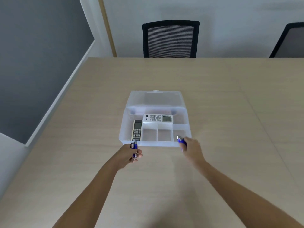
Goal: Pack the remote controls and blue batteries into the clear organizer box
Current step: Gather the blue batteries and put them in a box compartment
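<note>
Light wood-grain counter [213, 112]; clear organizer box [122, 129] sits on it mid-surface, lid open, nothing else resting on it.

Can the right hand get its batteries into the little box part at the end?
Probably yes. The right hand holds blue batteries at the near rim of the organizer box, beside its empty rightmost compartment. The lid is open.

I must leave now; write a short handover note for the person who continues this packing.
Left hand: holds blue batteries before the box front.
Right hand: holds blue batteries at the front right compartment.
Clear plastic organizer box: open on the beige table.
Done: white remote in the rear section, dark remote in the left section.
Left: put both battery sets in.
</note>
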`<state>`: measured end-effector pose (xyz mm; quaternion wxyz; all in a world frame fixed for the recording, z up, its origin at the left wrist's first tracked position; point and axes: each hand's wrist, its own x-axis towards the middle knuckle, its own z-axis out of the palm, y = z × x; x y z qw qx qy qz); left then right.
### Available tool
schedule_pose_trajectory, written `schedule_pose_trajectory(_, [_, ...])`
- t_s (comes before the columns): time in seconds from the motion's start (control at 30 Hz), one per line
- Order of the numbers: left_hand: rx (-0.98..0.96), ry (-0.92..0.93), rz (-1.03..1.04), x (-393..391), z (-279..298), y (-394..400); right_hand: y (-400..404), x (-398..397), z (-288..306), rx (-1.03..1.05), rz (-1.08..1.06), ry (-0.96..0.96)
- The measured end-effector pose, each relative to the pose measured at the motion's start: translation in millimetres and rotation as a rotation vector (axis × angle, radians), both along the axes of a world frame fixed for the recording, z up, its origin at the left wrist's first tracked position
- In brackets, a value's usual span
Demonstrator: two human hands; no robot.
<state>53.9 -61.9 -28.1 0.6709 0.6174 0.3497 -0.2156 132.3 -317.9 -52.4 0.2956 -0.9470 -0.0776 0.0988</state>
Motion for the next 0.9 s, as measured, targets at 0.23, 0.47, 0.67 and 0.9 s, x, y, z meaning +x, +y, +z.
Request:
schedule_pose_trajectory(0.23, [0.108,-0.049,-0.128,18,16,-11,39,62,4,-0.225,-0.038,0.282])
schedule_pose_trajectory(0.47, [0.108,-0.153,-0.191,70,37,-29,38,121,19,-0.274,0.086,0.324])
schedule_pose_trajectory(0.67, [0.262,-0.178,-0.300,136,30,-71,28,197,42,-0.095,-0.053,0.143])
schedule_pose_trajectory(0.9, [0.590,-0.071,-0.277,164,-4,-137,32,205,9,-0.012,0.002,0.370])
